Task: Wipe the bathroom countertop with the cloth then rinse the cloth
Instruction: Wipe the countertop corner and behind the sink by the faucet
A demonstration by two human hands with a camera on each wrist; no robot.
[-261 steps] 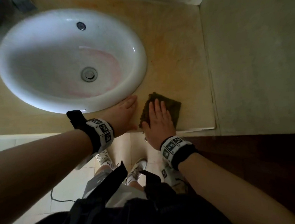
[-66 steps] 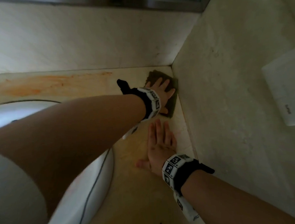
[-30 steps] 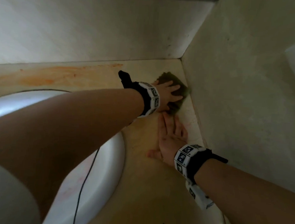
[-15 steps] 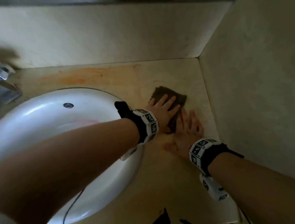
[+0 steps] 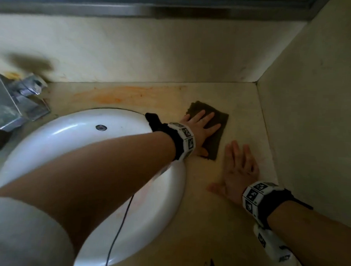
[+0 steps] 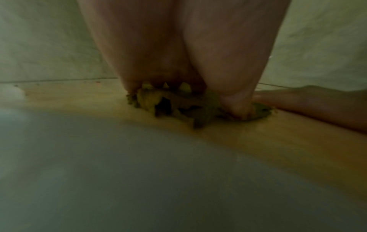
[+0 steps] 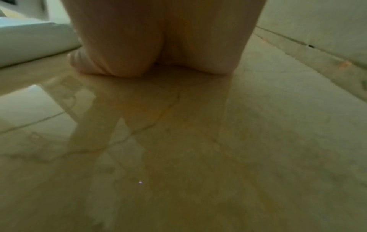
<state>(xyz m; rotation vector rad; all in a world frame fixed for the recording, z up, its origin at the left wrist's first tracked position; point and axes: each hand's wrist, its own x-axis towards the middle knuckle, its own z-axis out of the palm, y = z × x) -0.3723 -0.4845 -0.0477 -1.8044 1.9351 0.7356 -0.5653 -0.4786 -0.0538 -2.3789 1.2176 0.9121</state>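
The left hand [image 5: 201, 128] lies spread flat on the dark cloth [image 5: 216, 132], right of frame centre on the table [image 5: 197, 214] beside the sink [image 5: 168, 193]; the right hand [image 5: 238, 171], spread flat and bare, rests just lower right of it. The orange stain [image 5: 116, 94] lies to the cloth's upper left, nearer the left hand. Half a second ago the two hands touched; now they sit apart.

Bathroom, home-type vanity corner. White oval basin [image 5: 89, 149] sunk in beige stone countertop [image 5: 217, 225], overflow hole [image 5: 101, 127] in bowl wall. Chrome faucet [image 5: 13, 103] at 10 o'clock. Stone backsplash [image 5: 154, 51] at 12 o'clock, metal-edged mirror frame [image 5: 135, 8] above. Side wall [image 5: 312, 118] at 3 o'clock. Orange stain [image 5: 120, 94] behind basin.
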